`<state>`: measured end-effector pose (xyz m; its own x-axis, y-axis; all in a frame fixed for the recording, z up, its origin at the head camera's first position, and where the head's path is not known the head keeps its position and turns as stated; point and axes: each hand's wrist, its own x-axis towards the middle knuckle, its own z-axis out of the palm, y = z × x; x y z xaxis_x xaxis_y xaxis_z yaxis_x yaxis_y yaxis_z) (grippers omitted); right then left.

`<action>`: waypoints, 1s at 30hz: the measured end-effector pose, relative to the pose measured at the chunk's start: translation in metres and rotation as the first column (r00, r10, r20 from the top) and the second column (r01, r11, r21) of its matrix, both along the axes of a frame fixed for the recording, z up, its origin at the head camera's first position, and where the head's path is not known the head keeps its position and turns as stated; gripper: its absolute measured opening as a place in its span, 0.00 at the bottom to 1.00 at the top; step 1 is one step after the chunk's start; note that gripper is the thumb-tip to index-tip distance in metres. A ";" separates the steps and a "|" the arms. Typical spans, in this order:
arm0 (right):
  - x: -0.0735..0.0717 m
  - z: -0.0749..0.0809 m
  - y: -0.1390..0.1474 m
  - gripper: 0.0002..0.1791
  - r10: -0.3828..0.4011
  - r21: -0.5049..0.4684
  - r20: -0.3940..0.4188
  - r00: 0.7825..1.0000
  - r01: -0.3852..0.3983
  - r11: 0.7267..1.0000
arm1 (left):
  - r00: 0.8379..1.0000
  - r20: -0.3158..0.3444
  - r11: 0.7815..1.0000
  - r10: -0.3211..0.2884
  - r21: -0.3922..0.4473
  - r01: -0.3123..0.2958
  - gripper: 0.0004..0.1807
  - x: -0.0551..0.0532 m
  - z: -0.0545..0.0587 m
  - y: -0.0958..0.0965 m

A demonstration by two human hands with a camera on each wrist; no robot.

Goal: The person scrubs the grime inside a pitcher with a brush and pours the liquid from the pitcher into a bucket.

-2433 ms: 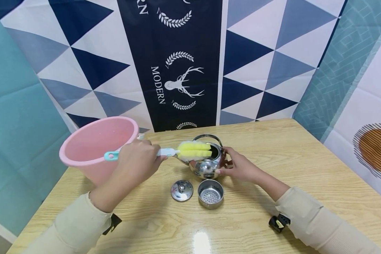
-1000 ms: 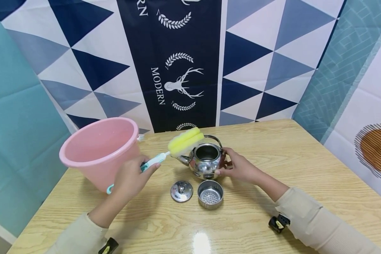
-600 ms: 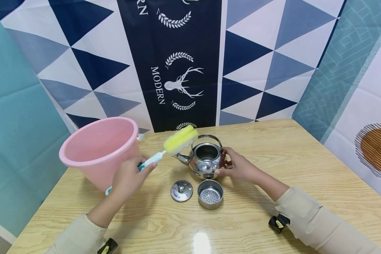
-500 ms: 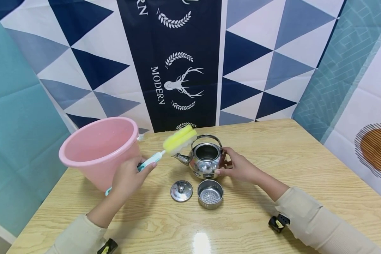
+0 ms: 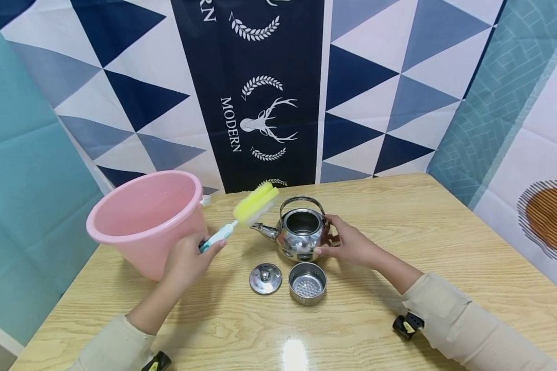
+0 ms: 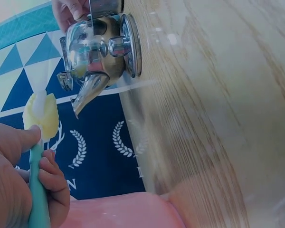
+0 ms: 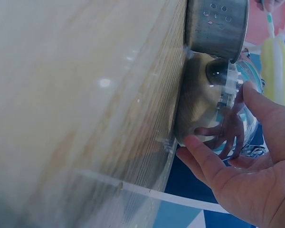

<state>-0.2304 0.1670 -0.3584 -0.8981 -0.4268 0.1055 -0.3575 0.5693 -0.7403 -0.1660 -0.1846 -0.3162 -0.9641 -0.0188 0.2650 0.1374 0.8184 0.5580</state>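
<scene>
My left hand [image 5: 189,263] grips the white and teal handle of a sponge bottle brush [image 5: 255,203]. The brush's yellow and white head is raised in the air, left of the teapot and above its spout. A shiny steel teapot [image 5: 299,239] stands upright and uncovered on the table, its hoop handle up and its spout pointing left. My right hand [image 7: 249,166] holds the teapot's right side, thumb and fingers spread around the body. In front of the teapot lie its round lid [image 5: 265,279] and a perforated steel strainer basket [image 5: 308,284].
A pink bucket [image 5: 144,236] stands at the left of the wooden table [image 5: 376,330], close beside my left hand. A patterned cloth wall [image 5: 371,103] rises behind the table's back edge. Teal cloth hangs at the left.
My left hand has drawn the brush away from the teapot's mouth, to the left, with its head now tilted upward. My right hand and the teapot stay in place.
</scene>
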 end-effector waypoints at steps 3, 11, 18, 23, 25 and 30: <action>0.000 0.001 -0.001 0.45 0.007 -0.006 -0.003 1.000 -0.007 1.000 | 1.000 0.003 1.000 0.004 0.011 -0.004 0.18 0.000 0.000 -0.001; 0.000 0.001 -0.002 0.45 0.001 -0.004 0.006 1.000 -0.001 1.000 | 1.000 0.019 1.000 0.003 0.025 -0.004 0.17 -0.001 -0.003 -0.002; 0.001 0.002 0.000 0.46 -0.002 0.000 0.016 1.000 0.002 1.000 | 0.999 0.031 1.000 -0.023 0.019 0.022 0.15 0.000 -0.006 -0.003; 0.000 0.001 0.000 0.45 -0.004 0.002 0.014 1.000 0.004 1.000 | 0.999 0.037 1.000 -0.016 0.027 0.015 0.14 0.000 -0.008 -0.003; 0.000 0.001 0.000 0.45 -0.004 0.001 0.016 1.000 0.004 1.000 | 0.999 0.040 1.000 -0.015 0.026 0.014 0.14 0.000 -0.009 -0.004; 0.001 0.001 0.000 0.45 -0.005 -0.002 0.021 1.000 0.005 1.000 | 0.999 0.049 1.000 -0.012 0.024 0.011 0.16 -0.001 -0.010 -0.004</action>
<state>-0.2295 0.1671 -0.3569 -0.9025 -0.4217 0.0877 -0.3388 0.5694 -0.7490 -0.1673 -0.1891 -0.3263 -0.9761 -0.0130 0.2169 0.1190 0.8032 0.5837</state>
